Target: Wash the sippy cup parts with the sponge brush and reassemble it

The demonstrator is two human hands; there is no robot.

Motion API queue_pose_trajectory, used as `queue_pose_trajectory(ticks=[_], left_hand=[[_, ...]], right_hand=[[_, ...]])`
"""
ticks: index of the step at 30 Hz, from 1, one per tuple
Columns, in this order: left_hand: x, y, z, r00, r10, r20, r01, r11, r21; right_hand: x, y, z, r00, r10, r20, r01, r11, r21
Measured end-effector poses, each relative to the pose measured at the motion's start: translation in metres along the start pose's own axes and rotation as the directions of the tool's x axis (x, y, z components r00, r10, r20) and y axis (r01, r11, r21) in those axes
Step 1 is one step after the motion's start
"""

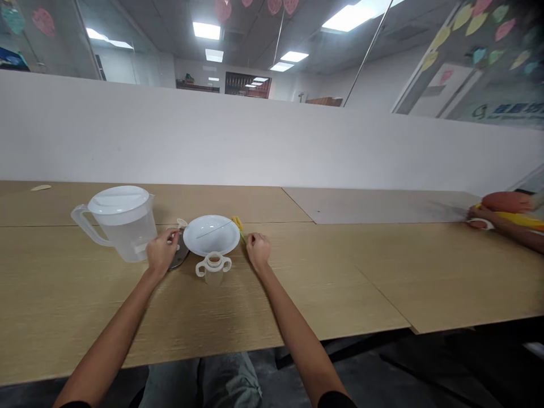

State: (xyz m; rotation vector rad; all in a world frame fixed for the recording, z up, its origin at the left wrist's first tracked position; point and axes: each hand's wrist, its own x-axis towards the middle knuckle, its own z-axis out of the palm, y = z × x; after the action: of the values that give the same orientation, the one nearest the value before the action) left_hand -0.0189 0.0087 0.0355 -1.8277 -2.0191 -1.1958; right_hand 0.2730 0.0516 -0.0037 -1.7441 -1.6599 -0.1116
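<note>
A white bowl [211,237] sits on a table [306,289] behind a two-handled cup [213,268]. The left hand [161,250] curls by a dark disc [181,255], the right hand [258,248] beside a yellow item [237,221]; whether either grips anything is unclear.

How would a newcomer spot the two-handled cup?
On the table, find the white bowl right of the lidded pitcher. The cup stands just nearer the camera. It's small, with a handle on each side; the pitcher has only one.
</note>
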Motion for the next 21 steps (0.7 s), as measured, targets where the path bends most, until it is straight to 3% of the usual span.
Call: queue_pose_trajectory(ticks=[2,7,12,21], left_hand=[[0.006,0.006,0.000,0.999,-0.012,-0.035,0.008,0.993,-0.119],[0.029,0.026,0.000,0.999,0.040,-0.001,-0.036,0.900,-0.435],[0.039,0.051,0.000,0.992,0.087,0.090,-0.032,0.870,-0.492],[0.050,0.074,0.009,0.968,0.157,0.198,-0.018,0.823,-0.567]], right_hand=[[0.010,-0.011,-0.004,0.999,-0.031,0.009,0.030,0.999,0.030],[0.043,-0.041,-0.007,0.974,0.157,0.165,-0.159,0.987,-0.004],[0.065,-0.052,0.008,0.928,0.220,0.300,-0.223,0.974,-0.023],[0.078,-0.057,0.026,0.923,0.231,0.306,-0.238,0.971,-0.016]])
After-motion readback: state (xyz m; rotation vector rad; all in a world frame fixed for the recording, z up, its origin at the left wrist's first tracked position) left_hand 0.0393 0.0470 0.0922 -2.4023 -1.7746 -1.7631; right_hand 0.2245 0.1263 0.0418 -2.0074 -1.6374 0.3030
